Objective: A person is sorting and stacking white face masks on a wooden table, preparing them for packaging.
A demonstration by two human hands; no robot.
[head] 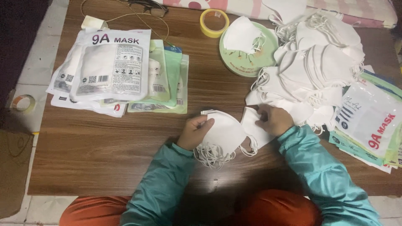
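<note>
Fingers of left hand (196, 132) curl around white masks (224, 133).

Two hands are in view, the left hand (195, 132) and the right hand (273, 120). The left hand holds one small stack of white masks (224, 134), too tightly packed to count; the right hand touches one single mask (253, 127). One big heap of loose masks (318, 67) lies on one wooden table (104, 146), perhaps several dozen, though they overlap too much to tell. One green plate (238, 62) carries a mask or two. There are two piles of packets: one pile of sealed packets (121, 75) and one pile of flat packets (370, 121). Two tape rolls show: a yellow tape roll (214, 22) and a roll on the floor (22, 103).
</note>
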